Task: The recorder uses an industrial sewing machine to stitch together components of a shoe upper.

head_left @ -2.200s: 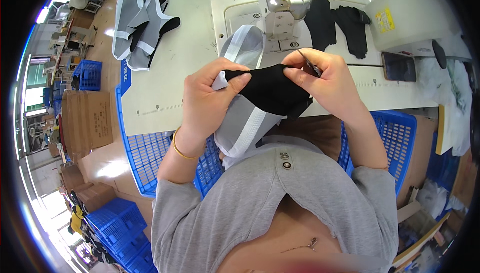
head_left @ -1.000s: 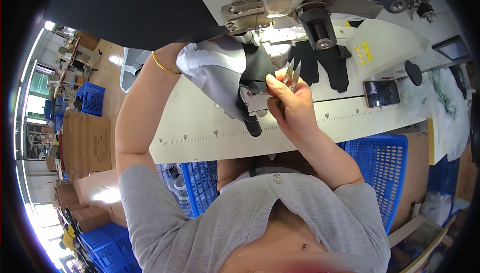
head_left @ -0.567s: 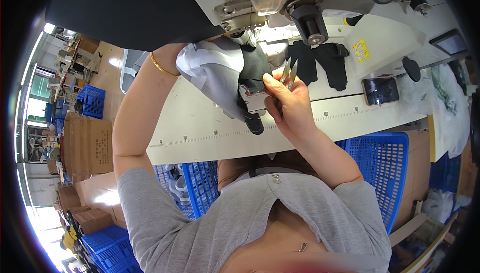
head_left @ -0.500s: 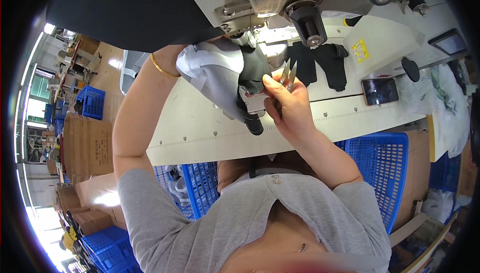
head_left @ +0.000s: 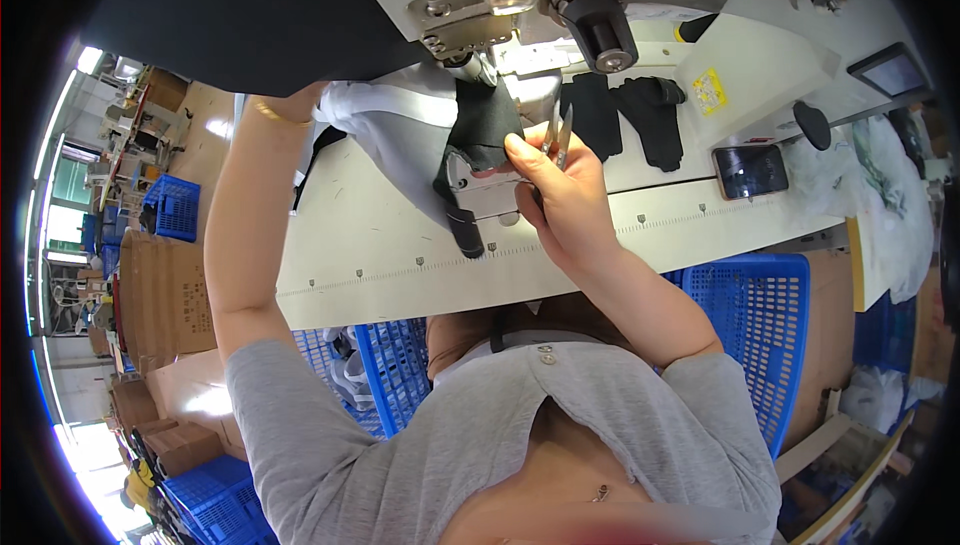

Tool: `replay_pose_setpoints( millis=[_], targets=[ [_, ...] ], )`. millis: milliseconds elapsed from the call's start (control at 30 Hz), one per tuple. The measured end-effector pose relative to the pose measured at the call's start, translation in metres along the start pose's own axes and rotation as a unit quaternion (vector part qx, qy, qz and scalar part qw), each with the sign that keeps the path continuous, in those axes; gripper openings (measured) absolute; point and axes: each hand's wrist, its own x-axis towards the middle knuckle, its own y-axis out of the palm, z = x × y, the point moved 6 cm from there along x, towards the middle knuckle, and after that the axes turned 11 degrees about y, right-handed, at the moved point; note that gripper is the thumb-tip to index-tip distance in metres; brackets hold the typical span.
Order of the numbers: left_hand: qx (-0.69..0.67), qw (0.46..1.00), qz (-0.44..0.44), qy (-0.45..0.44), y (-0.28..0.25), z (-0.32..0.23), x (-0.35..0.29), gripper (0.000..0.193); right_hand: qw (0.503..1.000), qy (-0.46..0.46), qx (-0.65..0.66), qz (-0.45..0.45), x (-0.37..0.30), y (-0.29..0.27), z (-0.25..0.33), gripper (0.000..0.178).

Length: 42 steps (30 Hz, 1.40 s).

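Tabletop (head_left: 350, 230) sits above blue baskets (head_left: 790, 345); right fingers (head_left: 536, 161) pinch black cloth (head_left: 485, 120); left fingers hidden, state unclear.

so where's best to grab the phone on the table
Probably by its two long edges, thumb on the near one and fingers on the far one, coming from the near side. The phone lies flat, long edges running left to right, and the clear plastic bag crowds its right end.
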Motion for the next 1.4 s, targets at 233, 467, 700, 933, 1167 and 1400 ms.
replay_pose_setpoints(
  millis=[233,467,700,933,1167,1400],
  targets=[
    [0.192,0.911,-0.364,-0.019,-0.053,-0.078,-0.019,0.017,0.999,-0.005,-0.043,-0.032,0.000,-0.001,-0.004,0.012],
    [0.238,0.953,-0.021,0.186,0.070,-0.128,-0.029,0.026,0.998,-0.041,-0.033,-0.020,-0.002,0.008,-0.006,0.012],
    [0.253,0.945,-0.014,0.205,0.076,-0.125,-0.032,0.024,1.000,-0.006,0.006,-0.026,-0.009,0.001,-0.017,0.027],
    [0.259,0.942,-0.019,0.212,0.075,-0.124,-0.031,0.019,1.000,0.014,-0.010,-0.013,-0.016,0.002,-0.018,0.039],
    [0.241,0.936,-0.014,0.255,0.072,-0.122,-0.033,0.023,1.000,0.006,-0.017,-0.013,-0.019,0.005,-0.017,0.042],
    [0.235,0.941,-0.015,0.244,0.067,-0.120,-0.027,0.025,1.000,0.014,-0.008,0.002,-0.015,0.013,-0.014,0.045]
  ],
)
